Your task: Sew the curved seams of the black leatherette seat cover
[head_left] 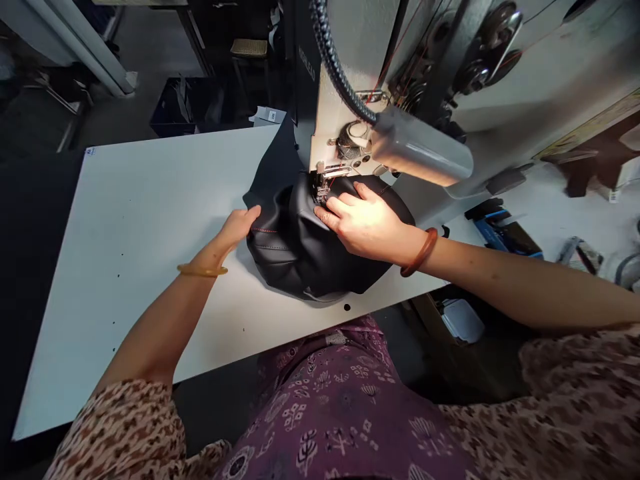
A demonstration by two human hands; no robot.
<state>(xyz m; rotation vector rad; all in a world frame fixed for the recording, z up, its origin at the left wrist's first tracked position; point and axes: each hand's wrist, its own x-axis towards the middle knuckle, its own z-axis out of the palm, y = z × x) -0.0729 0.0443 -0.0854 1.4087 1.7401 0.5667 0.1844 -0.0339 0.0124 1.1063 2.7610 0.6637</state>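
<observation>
A black leather piece (295,250) with red stitching lies on the white table (150,220) under the presser foot (323,187) of a sewing machine (400,87). My right hand (363,223), lit by the machine lamp, presses flat on the leather just beside the presser foot, fingers stretched toward it. My left hand (241,225) rests at the leather's left edge, fingers curled onto the fabric near the red seam. A bangle sits on each wrist.
A grey lamp tube (420,147) juts out above my right hand. Blue tools (493,223) lie on the table to the right. A dark bin (175,107) stands on the floor beyond the table's far edge.
</observation>
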